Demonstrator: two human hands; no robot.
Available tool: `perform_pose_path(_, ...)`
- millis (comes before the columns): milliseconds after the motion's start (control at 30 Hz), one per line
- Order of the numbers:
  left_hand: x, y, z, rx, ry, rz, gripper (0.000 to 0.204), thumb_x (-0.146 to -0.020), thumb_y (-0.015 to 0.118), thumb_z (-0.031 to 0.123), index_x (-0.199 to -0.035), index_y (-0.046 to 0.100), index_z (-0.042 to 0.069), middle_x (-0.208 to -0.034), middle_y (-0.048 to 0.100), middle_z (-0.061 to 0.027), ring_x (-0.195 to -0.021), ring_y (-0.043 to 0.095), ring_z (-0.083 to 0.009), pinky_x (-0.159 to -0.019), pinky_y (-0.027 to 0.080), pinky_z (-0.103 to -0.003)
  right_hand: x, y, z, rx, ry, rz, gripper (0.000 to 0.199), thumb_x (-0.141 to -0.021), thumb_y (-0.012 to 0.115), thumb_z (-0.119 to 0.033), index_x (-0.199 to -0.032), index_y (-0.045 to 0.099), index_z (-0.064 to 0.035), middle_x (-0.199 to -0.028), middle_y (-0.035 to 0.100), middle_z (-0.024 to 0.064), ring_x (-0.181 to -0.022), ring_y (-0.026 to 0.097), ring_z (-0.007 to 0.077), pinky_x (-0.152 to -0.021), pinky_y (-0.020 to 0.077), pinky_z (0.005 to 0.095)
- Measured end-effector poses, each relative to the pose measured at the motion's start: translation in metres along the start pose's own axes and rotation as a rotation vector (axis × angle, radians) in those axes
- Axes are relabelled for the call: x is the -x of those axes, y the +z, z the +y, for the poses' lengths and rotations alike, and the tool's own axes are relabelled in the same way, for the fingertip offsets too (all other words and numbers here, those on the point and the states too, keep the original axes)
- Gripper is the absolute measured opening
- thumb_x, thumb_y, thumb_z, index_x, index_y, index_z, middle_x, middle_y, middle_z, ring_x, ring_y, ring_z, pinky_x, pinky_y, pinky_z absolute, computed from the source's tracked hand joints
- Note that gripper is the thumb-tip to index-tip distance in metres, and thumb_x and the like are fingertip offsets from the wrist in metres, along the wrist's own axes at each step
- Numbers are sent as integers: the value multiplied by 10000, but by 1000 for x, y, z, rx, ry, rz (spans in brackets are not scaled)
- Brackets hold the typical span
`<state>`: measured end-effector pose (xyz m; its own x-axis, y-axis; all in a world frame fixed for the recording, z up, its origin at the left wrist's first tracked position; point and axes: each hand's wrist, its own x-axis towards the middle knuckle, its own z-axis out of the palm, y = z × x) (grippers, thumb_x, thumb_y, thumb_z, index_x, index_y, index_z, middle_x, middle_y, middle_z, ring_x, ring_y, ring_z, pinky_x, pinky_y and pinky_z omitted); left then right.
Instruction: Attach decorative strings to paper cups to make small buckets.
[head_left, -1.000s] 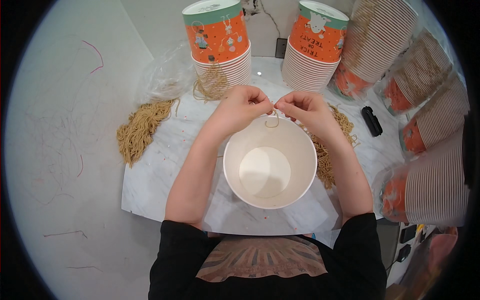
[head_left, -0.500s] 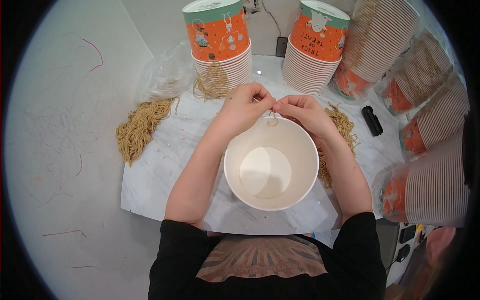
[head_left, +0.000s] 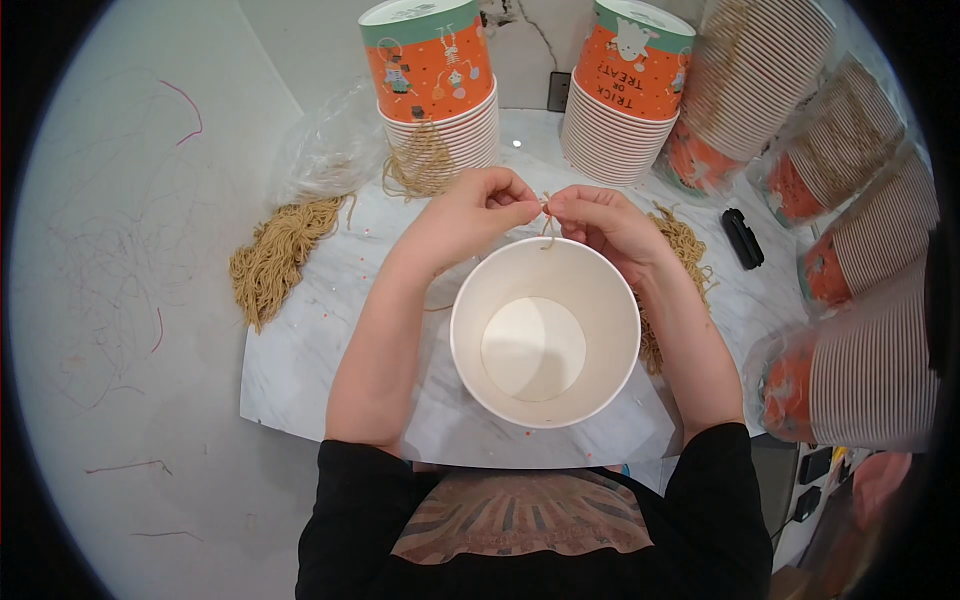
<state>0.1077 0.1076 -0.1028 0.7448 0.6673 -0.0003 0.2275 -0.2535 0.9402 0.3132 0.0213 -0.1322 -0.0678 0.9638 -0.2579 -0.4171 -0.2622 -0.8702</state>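
A white paper bucket (head_left: 545, 390) stands upright on the marbled table, its inside facing up at me. At its far rim a tan cord (head_left: 549, 230) runs through the wall and rises to my fingers. My left hand (head_left: 480, 215) pinches the cord between thumb and forefinger. Close beside it, my right hand (head_left: 605, 222) also pinches the cord, fingertips nearly touching the left ones. Whether the cord is knotted there is too small to make out. Some tan cord lies under my right forearm, partly hidden by it and the bucket.
Tan cord bundles (head_left: 280, 258) lie at left by a clear plastic bag (head_left: 330, 150). Behind stand two upside-down stacks of orange and green buckets (head_left: 425, 75). Bagged bucket stacks (head_left: 860, 370) line the right side. A black cutter-like tool (head_left: 742, 239) rests on the right.
My hands have drawn slightly apart at the cord, with the left moving a little left. The bucket has shifted slightly toward me.
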Motion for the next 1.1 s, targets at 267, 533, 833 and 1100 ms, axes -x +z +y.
perform_pose_path(267, -1, -3, 0, -41, 46, 68, 165, -885, 710, 148, -915, 703, -14, -795, 668, -22, -746, 582, -94, -694, 488, -270, -6, 1, 9, -18, 7, -9, 94, -903, 749, -149, -953, 711, -79, -755, 599, -38, -636, 557, 42, -551, 479, 195)
perform_pose_path(533, -3, -9, -7, -216, 24, 279, 140, -842, 711, 127, -884, 703, -6, -752, 674, -63, -723, 626, -136, -687, 503, -299, -9, 1, 13, -85, 74, -97, 81, -908, 708, -119, -958, 678, -63, -773, 633, -17, -661, 602, 64, -595, 513, 213)
perform_pose_path(833, 4, -35, -4, -344, -97, 224, 121, -809, 713, 118, -829, 698, 0, -737, 676, -66, -689, 637, -168, -646, 505, -335, -10, -4, 19, -345, 312, -186, 100, -852, 674, -34, -951, 657, -28, -820, 700, 59, -679, 688, 131, -622, 598, 276)
perform_pose_path(1100, 4, -26, -8, -486, -62, 207, 156, -816, 698, 158, -865, 719, 12, -800, 714, -131, -746, 688, -253, -706, 537, -378, -12, 0, 25, -381, 365, -283, 80, -865, 674, -50, -938, 659, -21, -820, 709, 76, -672, 694, 139, -620, 605, 283)
